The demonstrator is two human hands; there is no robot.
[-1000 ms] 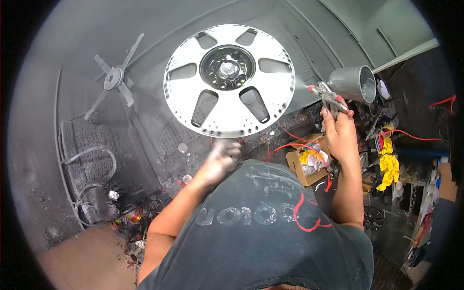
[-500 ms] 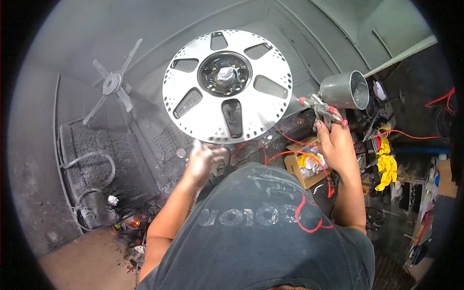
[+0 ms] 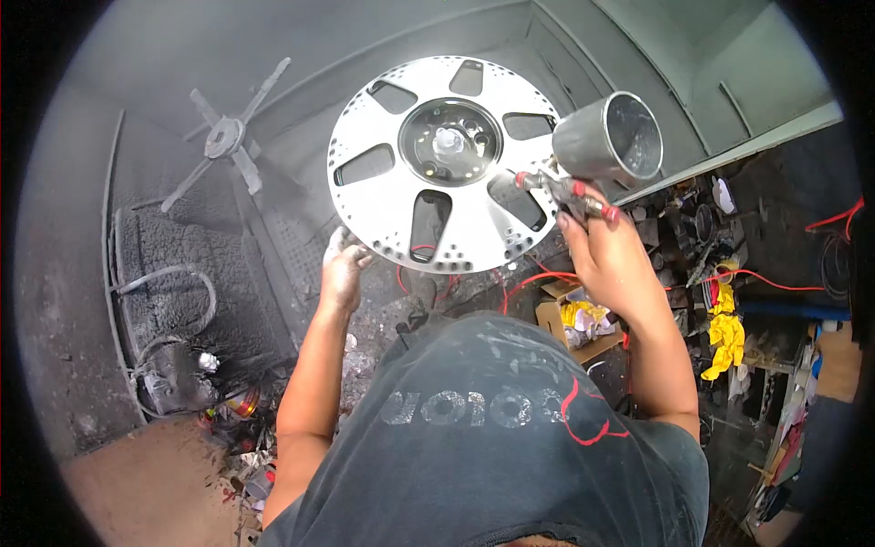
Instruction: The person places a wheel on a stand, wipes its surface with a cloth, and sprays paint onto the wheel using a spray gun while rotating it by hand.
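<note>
A white-silver wheel rim (image 3: 378,210) with a dark hub and several window openings sits face up in front of me. My right hand (image 3: 606,242) is closed round a spray gun (image 3: 556,187) with red fittings. The gun's metal cup (image 3: 583,141) overlaps the rim's right side, and its nozzle points left over the face. At the rim's lower left edge is my left hand (image 3: 343,269), its fingers apart and whitish with powder or paint. The fingertips are at the edge; whether they touch it I cannot tell.
A grey cross-shaped stand (image 3: 224,139) is at the left, above a coated filter-like panel (image 3: 200,246) with a hose. A red hose (image 3: 538,278) runs behind a cardboard box (image 3: 583,337) of crumpled paper. Yellow cloth (image 3: 725,337) hangs at a cluttered shelf on the right.
The spray gun has moved left, over the rim's right side. The rim's openings have turned. My left hand has shifted left and up along the edge. The whole view has shifted slightly.
</note>
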